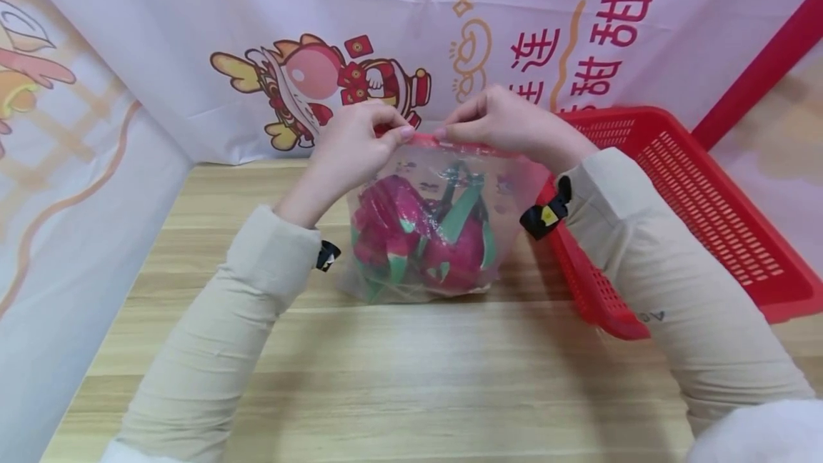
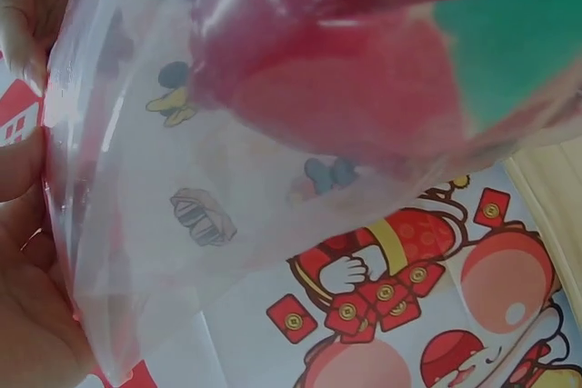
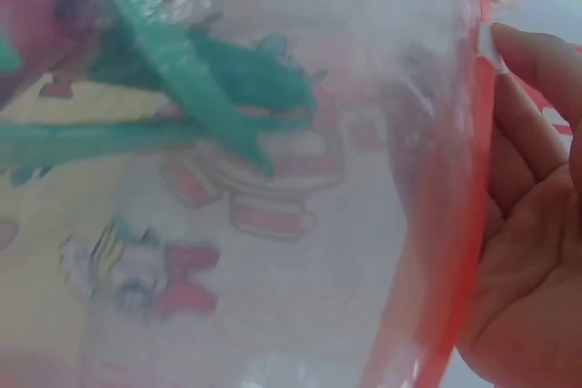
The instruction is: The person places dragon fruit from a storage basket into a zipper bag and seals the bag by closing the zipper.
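Observation:
A clear zip bag (image 1: 508,181) with a red top strip and small cartoon prints stands upright on the wooden table. Inside it are dragon fruits (image 1: 453,256), pink-red with green scales, seen through the plastic. My left hand (image 1: 356,141) pinches the red strip near the bag's top middle, thumb against fingers. Just to its right, my right hand (image 1: 511,123) pinches the same strip. A small white slider (image 3: 488,45) shows at the right thumb and fingertip in the right wrist view. Whether the strip is fully sealed, I cannot tell.
A red plastic basket (image 1: 697,195) with slotted walls stands on the right, partly behind the right forearm. The wooden table (image 1: 411,384) extends in front of the bag. A white printed cloth (image 1: 161,41) hangs behind and at the left.

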### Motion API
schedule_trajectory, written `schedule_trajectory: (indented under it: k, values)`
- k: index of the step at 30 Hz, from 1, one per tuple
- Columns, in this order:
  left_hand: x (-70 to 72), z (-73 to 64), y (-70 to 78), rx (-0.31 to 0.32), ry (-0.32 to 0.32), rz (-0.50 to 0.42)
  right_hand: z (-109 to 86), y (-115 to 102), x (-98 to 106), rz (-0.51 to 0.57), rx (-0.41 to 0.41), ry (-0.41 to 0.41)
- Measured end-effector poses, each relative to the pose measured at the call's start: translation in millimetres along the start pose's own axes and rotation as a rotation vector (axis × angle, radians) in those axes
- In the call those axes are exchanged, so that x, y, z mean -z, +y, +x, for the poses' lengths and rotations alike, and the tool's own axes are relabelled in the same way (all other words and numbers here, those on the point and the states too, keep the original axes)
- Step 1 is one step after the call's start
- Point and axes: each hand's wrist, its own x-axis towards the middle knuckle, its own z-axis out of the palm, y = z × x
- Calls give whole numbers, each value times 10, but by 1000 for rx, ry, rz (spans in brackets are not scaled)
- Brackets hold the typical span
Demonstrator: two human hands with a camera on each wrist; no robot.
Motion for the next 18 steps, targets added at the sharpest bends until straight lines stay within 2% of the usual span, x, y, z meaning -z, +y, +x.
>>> schedule_trajectory:
  k: [11, 18]
  values:
    - [-18, 17, -80, 12, 39, 32, -33, 92, 93, 2, -86, -18]
    - [-33, 8, -120, 15, 69, 47, -7, 110, 81, 8, -91, -26]
